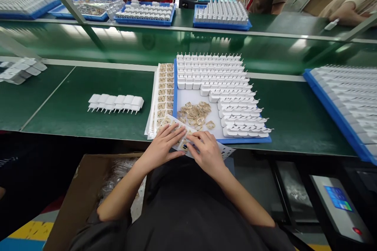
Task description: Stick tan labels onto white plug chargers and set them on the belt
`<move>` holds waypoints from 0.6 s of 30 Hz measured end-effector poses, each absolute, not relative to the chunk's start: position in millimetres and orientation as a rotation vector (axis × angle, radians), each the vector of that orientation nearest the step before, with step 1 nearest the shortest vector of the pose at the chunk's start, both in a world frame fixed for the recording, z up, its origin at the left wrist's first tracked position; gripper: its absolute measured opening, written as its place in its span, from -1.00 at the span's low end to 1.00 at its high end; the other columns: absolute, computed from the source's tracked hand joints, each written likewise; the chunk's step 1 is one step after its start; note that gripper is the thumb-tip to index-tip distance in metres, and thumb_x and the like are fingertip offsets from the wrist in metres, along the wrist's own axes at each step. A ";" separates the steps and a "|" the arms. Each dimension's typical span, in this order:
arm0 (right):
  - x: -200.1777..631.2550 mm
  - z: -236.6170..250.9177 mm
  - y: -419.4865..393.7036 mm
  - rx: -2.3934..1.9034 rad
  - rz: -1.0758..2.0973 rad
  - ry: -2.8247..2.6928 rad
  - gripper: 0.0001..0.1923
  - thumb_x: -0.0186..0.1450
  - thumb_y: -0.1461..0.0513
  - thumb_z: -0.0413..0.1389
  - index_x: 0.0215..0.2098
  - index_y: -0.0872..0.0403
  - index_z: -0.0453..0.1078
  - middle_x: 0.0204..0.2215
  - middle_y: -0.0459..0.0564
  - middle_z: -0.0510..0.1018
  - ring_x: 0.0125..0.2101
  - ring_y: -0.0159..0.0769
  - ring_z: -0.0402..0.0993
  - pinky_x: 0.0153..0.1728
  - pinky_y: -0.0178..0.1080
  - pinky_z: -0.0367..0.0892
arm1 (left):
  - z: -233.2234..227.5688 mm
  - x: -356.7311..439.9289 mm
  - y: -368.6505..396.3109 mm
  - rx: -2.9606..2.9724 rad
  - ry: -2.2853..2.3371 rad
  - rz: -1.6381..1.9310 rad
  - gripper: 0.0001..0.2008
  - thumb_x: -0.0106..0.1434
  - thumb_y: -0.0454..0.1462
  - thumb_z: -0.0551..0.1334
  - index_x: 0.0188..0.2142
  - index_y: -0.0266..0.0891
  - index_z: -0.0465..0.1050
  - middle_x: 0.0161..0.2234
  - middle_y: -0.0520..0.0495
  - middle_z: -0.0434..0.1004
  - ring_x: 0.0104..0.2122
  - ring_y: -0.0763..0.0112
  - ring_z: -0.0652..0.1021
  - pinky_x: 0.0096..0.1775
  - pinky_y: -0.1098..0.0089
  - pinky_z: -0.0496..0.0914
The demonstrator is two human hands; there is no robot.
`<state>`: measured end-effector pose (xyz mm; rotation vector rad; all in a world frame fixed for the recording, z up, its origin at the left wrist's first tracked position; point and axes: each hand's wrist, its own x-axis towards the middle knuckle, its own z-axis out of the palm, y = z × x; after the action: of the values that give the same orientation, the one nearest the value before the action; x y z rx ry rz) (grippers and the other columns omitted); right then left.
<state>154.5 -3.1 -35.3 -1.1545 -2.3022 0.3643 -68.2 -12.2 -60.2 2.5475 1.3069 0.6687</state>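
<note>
A white sheet of beige stickers (pixel 169 120) lies aslant over the tray's near left corner and the table edge. My left hand (pixel 161 147) rests on it with the fingers stretched out flat. My right hand (pixel 208 152) is bent over the same sheet, thumb and fingertips drawn together at a sticker; what is between them is too small to make out. Just beyond my hands, loose beige pieces (pixel 194 113) are heaped in the blue-rimmed tray (pixel 175 90). Rows of white plug adapters (pixel 218 74) fill its back and right side, pins up.
More sticker sheets (pixel 161 86) are stacked left of the tray. A row of white adapters (pixel 116 102) lies farther left. Another full tray (pixel 332 106) stands right. Behind a raised green ledge (pixel 141 45) are more trays and co-workers. An open carton (pixel 88 188) sits below.
</note>
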 end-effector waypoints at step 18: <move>186.7 -18.2 2.4 -0.915 0.888 -1.892 -0.91 0.42 0.27 0.13 -0.25 0.01 0.47 -0.28 0.02 0.58 -0.20 -0.20 0.55 -0.13 -0.15 0.46 | -40.7 -76.5 31.0 2.502 1.329 0.504 -0.13 0.29 0.19 0.21 0.45 -0.07 0.01 0.42 -0.20 0.17 0.43 -0.03 0.14 0.41 -0.11 -0.03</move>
<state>186.7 2.4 -18.2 -0.9154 -1.8920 0.8885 -76.5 31.0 -40.7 2.5021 1.3289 0.5038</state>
